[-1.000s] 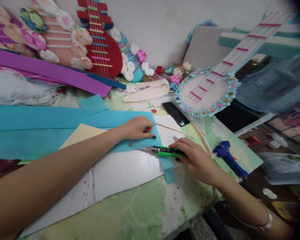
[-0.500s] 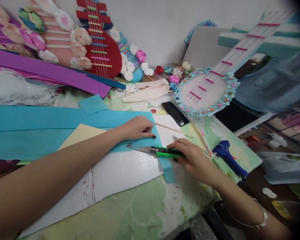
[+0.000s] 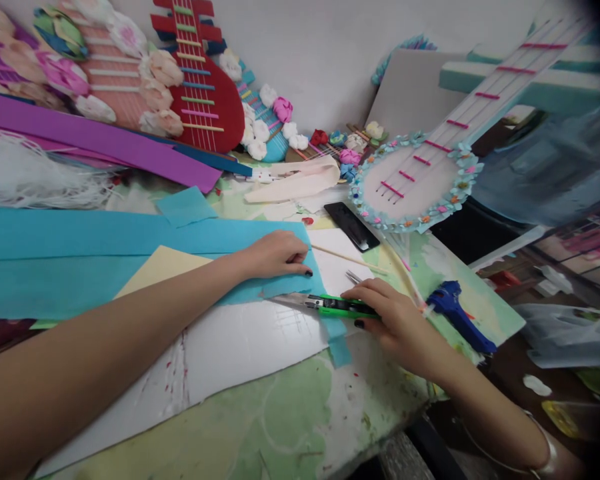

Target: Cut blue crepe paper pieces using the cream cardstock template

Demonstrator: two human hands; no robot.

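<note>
My left hand (image 3: pixel 277 257) is closed, its fingers curled and pressed on a turquoise sheet (image 3: pixel 240 293), with the thumb stretched toward the sheet's right part. My right hand (image 3: pixel 397 323) is shut on a green and black utility knife (image 3: pixel 337 306). The knife's blade points left and lies along the lower edge of the turquoise sheet, just below my left thumb. Beneath is a white board (image 3: pixel 250 340) with scratches and red marks. Small metal tips (image 3: pixel 353 276) of some tool poke out beside my right fingers; the rest of it is hidden.
A thin wooden stick (image 3: pixel 347 259), a black phone (image 3: pixel 351 227) and a blue glue gun (image 3: pixel 460 317) lie nearby. A flower-trimmed model instrument (image 3: pixel 415 177) leans at right; a red one (image 3: pixel 207 107) stands behind. Purple strips (image 3: pixel 105 140) and white string (image 3: pixel 35 170) are at left.
My right hand and the knife have shifted slightly right, drawing the blade along the sheet's lower edge. My left hand keeps its place on the sheet.
</note>
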